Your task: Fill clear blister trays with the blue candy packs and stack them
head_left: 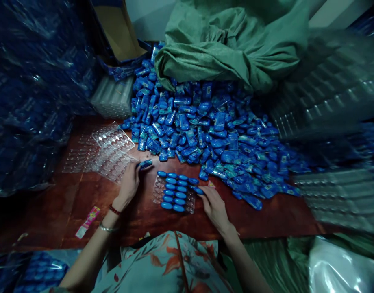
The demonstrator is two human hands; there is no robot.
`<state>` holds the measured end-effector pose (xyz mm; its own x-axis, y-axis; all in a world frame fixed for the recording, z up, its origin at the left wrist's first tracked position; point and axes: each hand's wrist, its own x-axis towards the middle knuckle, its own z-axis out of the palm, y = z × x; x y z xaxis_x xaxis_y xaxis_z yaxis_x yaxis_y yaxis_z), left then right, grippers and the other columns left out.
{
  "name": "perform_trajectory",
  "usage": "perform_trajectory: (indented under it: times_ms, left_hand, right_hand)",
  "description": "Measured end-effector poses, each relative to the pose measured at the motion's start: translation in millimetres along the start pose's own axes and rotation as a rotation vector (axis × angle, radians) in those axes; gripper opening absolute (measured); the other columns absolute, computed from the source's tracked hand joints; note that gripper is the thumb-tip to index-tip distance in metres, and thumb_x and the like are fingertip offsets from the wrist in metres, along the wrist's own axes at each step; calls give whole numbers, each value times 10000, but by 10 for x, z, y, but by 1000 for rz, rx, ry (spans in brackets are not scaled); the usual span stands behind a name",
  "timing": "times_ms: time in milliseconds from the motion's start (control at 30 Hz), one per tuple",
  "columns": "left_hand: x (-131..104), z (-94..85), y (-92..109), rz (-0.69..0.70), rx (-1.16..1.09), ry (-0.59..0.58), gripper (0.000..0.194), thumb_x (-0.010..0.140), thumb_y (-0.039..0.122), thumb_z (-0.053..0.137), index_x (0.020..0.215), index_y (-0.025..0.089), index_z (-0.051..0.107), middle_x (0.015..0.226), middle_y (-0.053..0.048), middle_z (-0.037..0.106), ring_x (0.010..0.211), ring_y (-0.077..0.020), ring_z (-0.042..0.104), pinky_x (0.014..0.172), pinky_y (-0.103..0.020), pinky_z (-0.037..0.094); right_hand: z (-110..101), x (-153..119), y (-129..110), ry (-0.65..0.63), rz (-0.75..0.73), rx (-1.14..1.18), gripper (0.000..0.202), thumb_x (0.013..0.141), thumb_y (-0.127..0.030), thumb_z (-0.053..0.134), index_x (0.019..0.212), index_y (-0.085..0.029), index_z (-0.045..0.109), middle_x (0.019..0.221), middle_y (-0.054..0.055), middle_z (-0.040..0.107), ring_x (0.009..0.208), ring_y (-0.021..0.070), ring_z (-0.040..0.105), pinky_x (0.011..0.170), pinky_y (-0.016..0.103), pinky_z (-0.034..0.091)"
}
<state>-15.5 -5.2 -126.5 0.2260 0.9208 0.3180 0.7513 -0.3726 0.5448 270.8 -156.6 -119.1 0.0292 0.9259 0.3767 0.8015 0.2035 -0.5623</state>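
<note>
A clear plastic tray (157,193) lies before me, its middle columns filled with blue oval packets (166,199). My right hand (215,207) is at the tray's right side, fingers closed on a blue packet (197,190) over the right column. Above that packet, another one rests at the top of the same column. Left of the tray, my left hand (130,183) pinches a blue packet (146,163) just above the table. A large heap of blue packets (202,134) spreads beyond both hands.
Loose clear trays (114,138) lie at the left, near a stack of trays (112,95). A green sack (232,53) leans over the heap. Tall tray stacks (336,199) stand at right, wrapped blue bundles (28,122) at left. A pink strip (88,222) lies on the red-brown table (59,203).
</note>
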Motion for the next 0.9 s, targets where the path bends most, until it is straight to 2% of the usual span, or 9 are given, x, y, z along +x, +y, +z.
perform_trajectory:
  times_ms: [67,167,333,433,533,667,733,800,900]
  left_hand:
    - [-107,-130,89,-21,-85,39,218,945,245,372,1031,161,554,922,-72,601,867,-188,578,795,-334,475]
    - [-350,-238,253,8,-132,-8,194,934,226,402,1030,190,566,933,-51,598,878,-174,577,810,-320,486]
    - [-574,-116,408,44,-129,-122,244,920,198,404,1132,204,524,1026,-73,586,914,-176,596,807,-325,516]
    - [-521,-47,375,164,-86,-192,309,912,158,386,1208,192,469,1044,-90,592,940,-191,590,814,-346,517]
    - [-402,-78,351,344,41,-323,364,906,114,351,1253,168,445,1082,-122,583,967,-216,563,808,-369,508]
    - [-207,-160,429,541,194,-570,331,881,93,377,1180,161,501,1099,-124,571,925,-221,537,778,-364,500]
    - [-131,-163,475,603,243,-645,314,866,78,388,1132,171,527,1094,-110,572,925,-216,533,784,-352,498]
    - [-105,-143,485,632,277,-644,321,859,72,394,1130,170,535,1096,-108,576,939,-220,533,775,-342,499]
    - [-172,-105,415,647,273,-515,385,859,75,388,1212,166,514,1145,-131,571,938,-228,544,759,-347,500]
  right_hand:
    - [10,37,39,-58,-60,-136,317,901,-113,401,1169,-176,558,979,84,662,913,200,621,852,376,507]
    - [-44,100,33,-165,-115,-344,403,869,-48,339,1200,-139,551,950,97,655,900,219,606,894,407,468]
    - [-166,281,-51,-320,-227,-551,433,831,8,324,1184,-97,553,903,100,641,848,224,574,846,365,440]
    - [-208,385,-96,-390,-306,-621,381,835,0,365,1157,-78,553,837,95,622,782,221,550,772,340,427]
    - [-206,466,-181,-459,-359,-685,323,849,-18,390,1113,-85,565,826,96,608,763,216,534,712,325,407]
    - [-131,570,-325,-536,-404,-752,246,859,-27,394,975,-108,596,749,78,573,712,208,512,631,317,375]
    - [-90,604,-356,-539,-407,-763,228,861,-33,404,948,-109,600,729,73,565,702,206,512,618,318,369]
    - [-68,593,-335,-520,-400,-745,228,872,-52,410,983,-113,600,747,75,576,716,201,521,633,316,375]
    - [-91,467,-200,-420,-403,-665,270,916,-137,410,1129,-147,576,800,72,609,731,184,541,684,309,396]
